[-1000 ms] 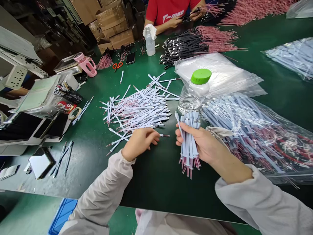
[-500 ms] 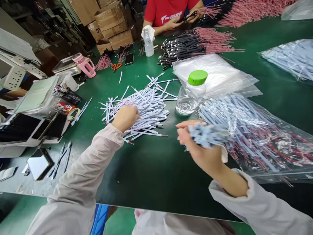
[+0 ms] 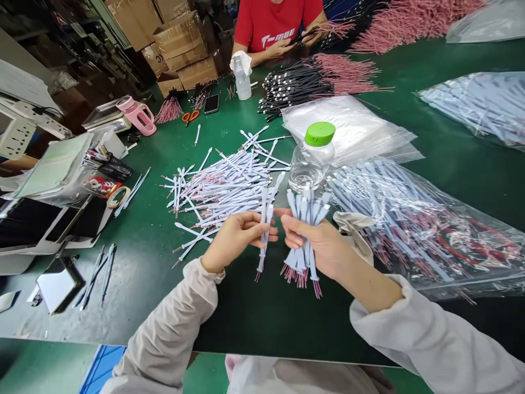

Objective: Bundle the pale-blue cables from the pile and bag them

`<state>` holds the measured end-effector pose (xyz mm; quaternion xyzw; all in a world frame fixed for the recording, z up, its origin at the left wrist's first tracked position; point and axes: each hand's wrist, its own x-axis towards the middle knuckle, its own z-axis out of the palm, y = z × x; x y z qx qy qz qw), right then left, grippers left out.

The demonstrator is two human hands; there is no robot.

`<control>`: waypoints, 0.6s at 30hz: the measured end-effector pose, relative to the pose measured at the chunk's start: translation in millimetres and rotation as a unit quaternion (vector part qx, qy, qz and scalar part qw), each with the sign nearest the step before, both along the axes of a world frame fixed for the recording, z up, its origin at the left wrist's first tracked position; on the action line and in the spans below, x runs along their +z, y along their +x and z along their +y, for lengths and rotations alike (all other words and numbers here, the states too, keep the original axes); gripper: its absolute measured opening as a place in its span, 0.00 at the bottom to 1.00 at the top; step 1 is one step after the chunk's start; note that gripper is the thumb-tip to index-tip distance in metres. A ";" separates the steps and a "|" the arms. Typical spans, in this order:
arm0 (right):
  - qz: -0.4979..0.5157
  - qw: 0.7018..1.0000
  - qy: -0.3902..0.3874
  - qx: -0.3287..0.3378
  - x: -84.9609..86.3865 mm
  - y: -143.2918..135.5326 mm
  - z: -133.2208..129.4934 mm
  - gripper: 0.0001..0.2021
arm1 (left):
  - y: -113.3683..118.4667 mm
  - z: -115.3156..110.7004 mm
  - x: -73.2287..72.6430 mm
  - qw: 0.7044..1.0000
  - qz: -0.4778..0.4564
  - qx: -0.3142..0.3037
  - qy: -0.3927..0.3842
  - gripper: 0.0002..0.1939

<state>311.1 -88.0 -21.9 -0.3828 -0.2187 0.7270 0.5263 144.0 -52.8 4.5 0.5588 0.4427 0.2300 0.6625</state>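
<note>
Pale-blue wire bundle [image 3: 304, 209] in right grip [image 3: 328, 244]

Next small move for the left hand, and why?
Probably join the few light-blue wires in the left hand to the larger bundle in the right hand: the hands are close together, and both groups' pink ends point roughly the same way.

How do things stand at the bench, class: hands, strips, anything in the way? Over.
Left hand pinching a few light-blue strips. Right hand gripping a thicker bundle. Loose pile beyond left hand. Green-lidded jar beyond bundle, apparently not blocking.
</note>
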 end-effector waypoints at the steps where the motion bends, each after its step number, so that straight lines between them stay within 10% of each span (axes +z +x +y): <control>1: -0.011 1.000 0.006 0.009 -2.6 -2.2 -0.7 0.10 | 3.9 -4.3 -7.9 1.000 -0.006 0.003 0.000 0.14; 18: -0.067 0.997 0.010 -0.030 -3.6 9.1 3.4 0.14 | 2.3 -12.8 -29.0 0.992 -0.045 -0.077 -0.093 0.15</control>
